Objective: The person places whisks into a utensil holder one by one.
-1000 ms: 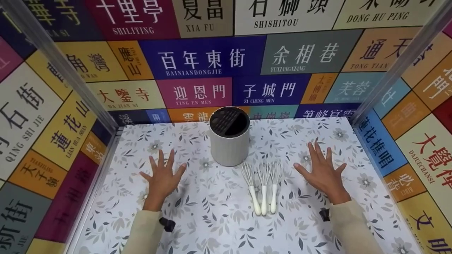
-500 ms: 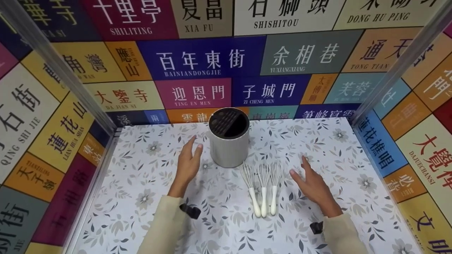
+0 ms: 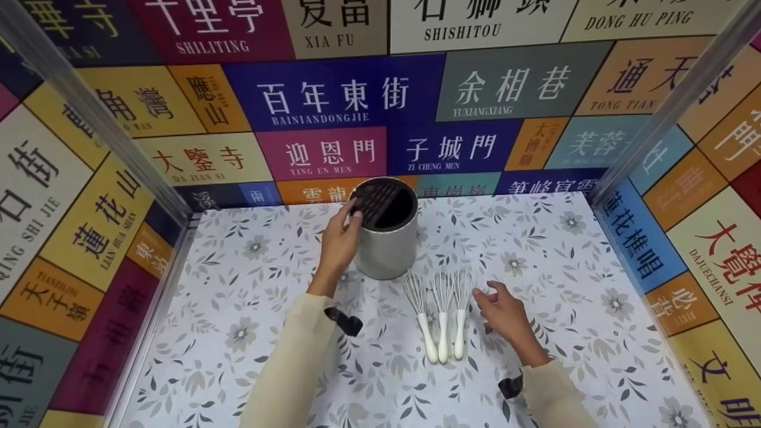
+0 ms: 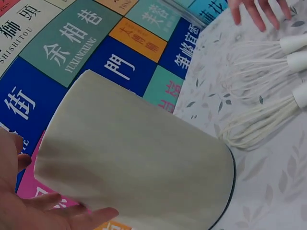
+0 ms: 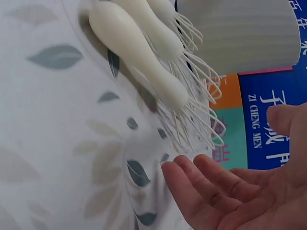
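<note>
A grey-white utensil holder (image 3: pixel 386 255) with a dark, partly slotted top stands upright towards the back of the table. My left hand (image 3: pixel 340 242) is at its left side, fingertips right at the rim; in the left wrist view the fingers (image 4: pixel 91 218) reach along the holder's wall, loosely extended. Three whisks with white handles lie side by side in front of the holder: a left whisk (image 3: pixel 427 339), a middle whisk (image 3: pixel 443 340) and a right whisk (image 3: pixel 459 333). Just right of their wire ends hovers my right hand (image 3: pixel 504 310), fingers relaxed and holding nothing.
The table (image 3: pixel 238 368) has a white cover printed with leaves and flowers. Panels of coloured signs (image 3: pixel 333 89) rise at the back and both sides, with clear corner strips (image 3: pixel 660 119). Dark devices are strapped at both wrists.
My left hand has moved right and forward to the holder's rim. My right hand has moved left towards the whisks, its spread fingers relaxing. Holder and whisks stay in place.
</note>
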Demonstrator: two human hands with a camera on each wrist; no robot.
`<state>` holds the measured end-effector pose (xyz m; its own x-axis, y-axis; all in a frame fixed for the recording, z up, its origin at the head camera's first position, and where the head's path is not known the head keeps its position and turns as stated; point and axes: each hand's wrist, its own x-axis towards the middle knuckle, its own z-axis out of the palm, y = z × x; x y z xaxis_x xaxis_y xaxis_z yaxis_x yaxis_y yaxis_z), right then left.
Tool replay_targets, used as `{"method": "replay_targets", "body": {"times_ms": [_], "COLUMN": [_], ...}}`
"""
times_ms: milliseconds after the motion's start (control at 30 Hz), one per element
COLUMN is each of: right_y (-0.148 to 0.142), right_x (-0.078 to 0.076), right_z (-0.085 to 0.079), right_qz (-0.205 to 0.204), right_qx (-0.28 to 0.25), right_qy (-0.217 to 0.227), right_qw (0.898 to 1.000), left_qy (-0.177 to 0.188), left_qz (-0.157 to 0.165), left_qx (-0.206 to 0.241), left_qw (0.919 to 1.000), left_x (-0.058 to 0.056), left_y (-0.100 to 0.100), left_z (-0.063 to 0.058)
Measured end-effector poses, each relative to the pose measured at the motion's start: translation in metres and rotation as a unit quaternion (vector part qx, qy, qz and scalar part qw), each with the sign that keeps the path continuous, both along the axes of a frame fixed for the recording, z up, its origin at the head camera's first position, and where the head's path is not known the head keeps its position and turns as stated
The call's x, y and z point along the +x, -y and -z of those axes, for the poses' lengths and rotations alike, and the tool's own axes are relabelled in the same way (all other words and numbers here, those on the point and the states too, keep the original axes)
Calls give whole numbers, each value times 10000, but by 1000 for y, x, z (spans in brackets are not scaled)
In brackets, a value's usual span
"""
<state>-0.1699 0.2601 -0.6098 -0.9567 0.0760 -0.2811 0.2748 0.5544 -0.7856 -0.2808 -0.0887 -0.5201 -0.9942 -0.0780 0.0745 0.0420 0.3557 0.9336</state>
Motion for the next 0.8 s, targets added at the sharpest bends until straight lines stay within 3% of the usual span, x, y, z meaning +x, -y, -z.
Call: {"method": "replay_targets", "body": {"times_ms": [167, 333, 800], "right_y": [14, 22, 31], "right_x": [2, 5, 9], "right_z": [7, 12, 28], "right_qz": [233, 294, 609], "right_qx": [-421, -194, -206], "right_qy": [147, 212, 254], "right_qw": [9987, 9992, 9976], "left_qy": [-136, -110, -136], "left_qz": [-184, -289, -611], "left_qx": [-260, -176, 103], "left_qw": [9994, 9994, 9980], "left_x": [-6, -5, -5], "left_y": [-3, -3, -11], "left_z": [0, 3, 11]}}
